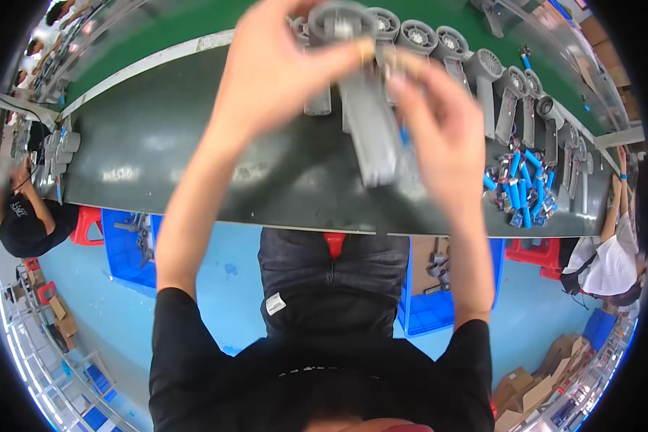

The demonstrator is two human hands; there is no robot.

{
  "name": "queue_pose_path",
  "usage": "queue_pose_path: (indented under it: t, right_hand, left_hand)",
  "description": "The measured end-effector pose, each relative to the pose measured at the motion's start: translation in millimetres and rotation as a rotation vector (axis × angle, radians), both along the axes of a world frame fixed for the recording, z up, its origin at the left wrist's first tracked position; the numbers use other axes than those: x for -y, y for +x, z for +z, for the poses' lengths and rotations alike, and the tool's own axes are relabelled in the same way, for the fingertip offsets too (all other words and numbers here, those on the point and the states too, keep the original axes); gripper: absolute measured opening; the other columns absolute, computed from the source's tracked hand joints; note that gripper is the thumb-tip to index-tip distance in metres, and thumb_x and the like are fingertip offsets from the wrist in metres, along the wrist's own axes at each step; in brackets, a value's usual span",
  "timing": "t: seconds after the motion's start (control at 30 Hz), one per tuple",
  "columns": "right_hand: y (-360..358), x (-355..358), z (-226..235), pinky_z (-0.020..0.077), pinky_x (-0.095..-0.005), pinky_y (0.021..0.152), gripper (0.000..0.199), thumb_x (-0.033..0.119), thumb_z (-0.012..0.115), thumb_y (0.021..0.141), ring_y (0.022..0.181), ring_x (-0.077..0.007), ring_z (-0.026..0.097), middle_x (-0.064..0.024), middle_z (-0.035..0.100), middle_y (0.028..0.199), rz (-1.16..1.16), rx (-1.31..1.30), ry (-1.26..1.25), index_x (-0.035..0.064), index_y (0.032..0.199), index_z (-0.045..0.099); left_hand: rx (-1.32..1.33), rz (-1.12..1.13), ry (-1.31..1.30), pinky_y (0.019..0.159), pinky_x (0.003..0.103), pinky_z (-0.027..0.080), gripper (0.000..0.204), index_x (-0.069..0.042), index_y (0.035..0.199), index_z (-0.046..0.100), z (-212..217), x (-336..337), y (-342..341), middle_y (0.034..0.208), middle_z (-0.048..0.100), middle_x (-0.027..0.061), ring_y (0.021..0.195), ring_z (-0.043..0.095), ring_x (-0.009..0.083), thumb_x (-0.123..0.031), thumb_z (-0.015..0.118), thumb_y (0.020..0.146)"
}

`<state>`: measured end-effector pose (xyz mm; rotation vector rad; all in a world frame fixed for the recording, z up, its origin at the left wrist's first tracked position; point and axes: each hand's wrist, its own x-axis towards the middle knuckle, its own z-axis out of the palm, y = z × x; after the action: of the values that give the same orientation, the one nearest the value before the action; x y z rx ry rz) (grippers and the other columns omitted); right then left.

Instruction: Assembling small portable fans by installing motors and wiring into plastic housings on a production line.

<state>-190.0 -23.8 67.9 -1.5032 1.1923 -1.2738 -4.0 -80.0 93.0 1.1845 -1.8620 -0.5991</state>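
A grey handheld fan housing [373, 144] hangs upright above the far part of the bench, its round head at the top and its handle toward me. My left hand [277, 75] is closed around the head, the thumb lying across the neck. From the other side my right hand [443, 119] pinches at the neck, thumb and fingertips close together. Motion smears the fingertips, so a small part between them cannot be made out. Behind my hands stands a row of similar grey fan housings [417, 36].
Blue battery cells with wires [523, 189] lie piled on the dark bench [144, 144], right of my hands. More fan housings [543, 119] line the far right edge. Blue bins [432, 309] with grey parts stand beside my legs. Other people sit at both ends.
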Motion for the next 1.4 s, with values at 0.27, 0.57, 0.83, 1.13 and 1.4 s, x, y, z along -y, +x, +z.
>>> queue_pose_path:
  t: [0.27,0.57,0.83,1.13,1.4]
  right_hand:
    - [-6,246,-10,0.0513,-0.027,0.066,0.027,0.023,0.065,0.091,0.071,-0.0124,0.064,-0.0067,0.072,0.086,0.036,-0.246,0.032,-0.0015,0.1,0.073]
    - [-164,320,-28,0.0536,-0.0367,0.078,0.035,0.038,0.061,0.084,0.087,-0.0259,0.072,-0.0118,0.074,0.092,-0.537,-0.981,-0.068,0.0101,0.099,0.075]
    - [-340,322,-58,0.0479,-0.0444,0.098,0.044,0.041,0.07,0.083,0.115,-0.0361,0.061,-0.0182,0.066,0.121,-0.605,-1.371,0.329,0.0106,0.116,0.069]
    - [-323,272,-35,0.0527,-0.0349,0.085,0.037,0.03,0.077,0.077,0.094,-0.0233,0.069,-0.0132,0.072,0.096,-0.586,-1.06,0.368,0.0035,0.102,0.07]
    - [-283,209,10,0.0508,-0.0259,0.085,0.026,0.021,0.064,0.094,0.1,-0.0174,0.067,-0.0107,0.07,0.113,-0.328,-0.17,0.094,-0.0008,0.108,0.061]
  left_hand:
    - [-0.251,-0.136,0.038,0.084,0.034,0.052,0.048,0.006,0.116,0.059,-39,246,8,0.101,0.07,0.0147,0.09,0.067,0.0222,-0.011,0.079,0.075]
    - [0.387,-0.02,-0.008,0.104,0.037,0.041,0.059,-0.007,0.133,0.056,-88,308,58,0.128,0.062,0.0176,0.12,0.056,0.0275,-0.032,0.072,0.083]
    - [0.425,-0.182,-0.11,0.082,0.043,0.053,0.041,0.003,0.101,0.068,-41,325,-75,0.097,0.07,0.0245,0.093,0.068,0.0363,-0.034,0.067,0.085]
    - [0.274,-0.248,0.707,0.057,0.036,0.051,0.06,0.003,0.11,0.066,-67,310,-274,0.09,0.071,0.0179,0.068,0.066,0.0221,-0.053,0.06,0.09]
    - [-0.09,0.041,0.554,0.066,0.038,0.055,0.03,0.003,0.088,0.071,-87,298,-263,0.091,0.072,0.0189,0.074,0.069,0.0261,-0.024,0.059,0.082]
